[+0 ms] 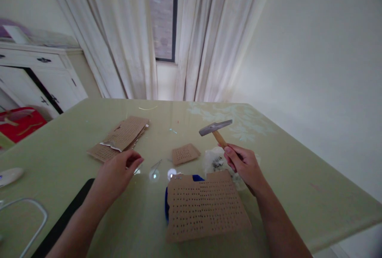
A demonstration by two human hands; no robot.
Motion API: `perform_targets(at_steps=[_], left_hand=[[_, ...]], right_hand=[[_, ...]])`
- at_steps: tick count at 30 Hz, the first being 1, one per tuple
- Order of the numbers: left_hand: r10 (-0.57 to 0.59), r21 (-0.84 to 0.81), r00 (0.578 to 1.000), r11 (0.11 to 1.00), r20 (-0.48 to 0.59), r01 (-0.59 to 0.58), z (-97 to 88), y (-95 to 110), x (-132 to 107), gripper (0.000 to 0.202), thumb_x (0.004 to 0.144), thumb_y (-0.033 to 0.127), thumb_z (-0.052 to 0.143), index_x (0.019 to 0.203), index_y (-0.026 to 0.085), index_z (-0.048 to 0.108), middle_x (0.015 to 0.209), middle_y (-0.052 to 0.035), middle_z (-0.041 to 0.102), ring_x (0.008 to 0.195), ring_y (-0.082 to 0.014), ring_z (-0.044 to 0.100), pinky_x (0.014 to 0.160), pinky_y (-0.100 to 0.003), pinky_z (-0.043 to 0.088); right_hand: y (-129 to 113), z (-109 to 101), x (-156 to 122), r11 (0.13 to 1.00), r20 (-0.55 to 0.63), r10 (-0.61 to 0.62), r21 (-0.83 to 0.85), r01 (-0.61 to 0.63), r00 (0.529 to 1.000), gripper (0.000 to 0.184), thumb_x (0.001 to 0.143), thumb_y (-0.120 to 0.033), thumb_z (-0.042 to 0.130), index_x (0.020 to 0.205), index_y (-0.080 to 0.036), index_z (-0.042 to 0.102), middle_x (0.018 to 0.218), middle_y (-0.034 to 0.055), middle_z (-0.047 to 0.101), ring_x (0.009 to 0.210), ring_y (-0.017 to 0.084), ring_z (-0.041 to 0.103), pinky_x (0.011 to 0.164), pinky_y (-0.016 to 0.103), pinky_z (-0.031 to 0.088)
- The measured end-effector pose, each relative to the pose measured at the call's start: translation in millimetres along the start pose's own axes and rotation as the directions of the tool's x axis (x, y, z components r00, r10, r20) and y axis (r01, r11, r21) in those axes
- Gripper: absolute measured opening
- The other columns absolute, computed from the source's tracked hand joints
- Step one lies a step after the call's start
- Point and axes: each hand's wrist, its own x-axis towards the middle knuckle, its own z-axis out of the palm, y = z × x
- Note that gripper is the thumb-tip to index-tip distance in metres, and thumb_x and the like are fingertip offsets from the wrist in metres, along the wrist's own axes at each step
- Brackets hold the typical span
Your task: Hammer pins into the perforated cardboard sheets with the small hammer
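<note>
My right hand grips a hammer by its wooden handle. The grey metal head is raised above the table. Thumb and fingers of my left hand come together in a pinch; a thin glint shows by the fingertips, too small to name. Between my forearms lies a large piece of brown cardboard with rows of small holes, resting over something blue. Beyond it sits a smaller punched cardboard piece. Thin metal pins lie to the right of my left hand.
Stacked punched cardboard lies at the left back of the glossy green table. A clear plastic bag with small dark bits is beside my right hand. A white cable, a black strip and a white object lie left.
</note>
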Motion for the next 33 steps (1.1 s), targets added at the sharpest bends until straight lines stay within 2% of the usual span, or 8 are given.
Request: perform_targets(at_steps=[4,12,14,16,17,20,23,33], left_hand=[[-0.074,0.276,0.995,0.960,0.066,0.053,1.2,-20,2,0.021,0.097,0.037,0.060,0.089,0.022,0.074,0.094,-0.0105,0.084,0.089,-0.0308,0.078,0.076,-0.037,0.051],[-0.019,0.303,0.998,0.953,0.068,-0.002,17.2,-14,0,0.018,0.096,0.023,0.052,0.082,0.022,0.063,0.089,-0.0130,0.077,0.090,-0.0313,0.074,0.081,-0.038,0.052],[0.030,0.153,0.999,0.988,0.029,-0.035,17.1,0,-1,0.019,0.099,0.029,0.050,0.091,0.021,0.065,0.093,-0.0118,0.077,0.090,-0.0295,0.074,0.082,-0.038,0.054],[0.093,-0.188,0.994,0.977,-0.055,-0.102,19.0,21,-6,0.026,0.099,0.042,0.055,0.107,0.021,0.068,0.100,-0.0100,0.079,0.092,-0.0275,0.074,0.080,-0.037,0.056],[0.126,-0.358,0.988,0.922,-0.085,-0.148,21.2,33,-11,0.031,0.099,0.047,0.058,0.114,0.022,0.069,0.107,-0.0093,0.079,0.094,-0.0262,0.074,0.081,-0.036,0.058],[0.172,-0.648,0.980,0.736,-0.102,-0.196,32.1,65,-27,0.024,0.098,0.046,0.066,0.100,0.023,0.073,0.098,-0.0050,0.080,0.093,-0.0216,0.075,0.083,-0.031,0.059],[0.189,-0.715,0.980,0.676,-0.065,-0.178,44.5,79,-39,0.019,0.099,0.042,0.070,0.098,0.023,0.075,0.092,-0.0021,0.080,0.088,-0.0186,0.074,0.080,-0.027,0.058],[0.249,-0.618,0.968,0.761,-0.005,-0.199,53.8,77,-40,0.022,0.101,0.042,0.067,0.096,0.024,0.079,0.095,-0.0019,0.082,0.093,-0.0204,0.074,0.082,-0.029,0.057]], right_hand=[[-1,-1,-3,1.000,0.010,0.009,0.006,-0.009,1.000,0.048,0.103,-0.059,0.061,0.078,-0.019,0.066,0.064,-0.0021,0.050,0.051,0.012,0.041,0.047,0.026,0.032],[5,1,0,0.999,0.050,-0.016,-0.027,0.017,0.999,0.050,0.104,-0.060,0.059,0.076,-0.019,0.064,0.064,-0.0019,0.052,0.052,0.012,0.043,0.048,0.025,0.033],[6,2,0,0.999,0.048,-0.017,-0.029,0.019,0.999,0.050,0.104,-0.059,0.058,0.076,-0.019,0.064,0.064,-0.0018,0.052,0.052,0.012,0.042,0.048,0.025,0.032],[6,2,1,0.999,0.050,-0.018,-0.038,0.020,0.999,0.048,0.105,-0.058,0.058,0.078,-0.019,0.065,0.064,-0.0022,0.052,0.051,0.011,0.042,0.048,0.026,0.032],[6,2,1,0.999,0.052,-0.023,-0.044,0.025,0.998,0.047,0.105,-0.057,0.058,0.078,-0.018,0.066,0.064,-0.0025,0.052,0.051,0.011,0.042,0.048,0.026,0.033],[5,3,1,0.997,0.072,-0.038,-0.062,0.042,0.997,0.047,0.106,-0.055,0.057,0.078,-0.019,0.065,0.062,-0.0032,0.051,0.051,0.012,0.042,0.049,0.026,0.033],[5,3,1,0.996,0.086,-0.048,-0.070,0.054,0.995,0.047,0.107,-0.054,0.055,0.077,-0.019,0.064,0.061,-0.0034,0.051,0.052,0.012,0.042,0.050,0.026,0.033],[2,6,1,0.990,0.108,-0.089,-0.102,0.100,0.990,0.045,0.108,-0.050,0.053,0.074,-0.021,0.058,0.063,-0.0030,0.052,0.053,0.013,0.045,0.051,0.026,0.033]])
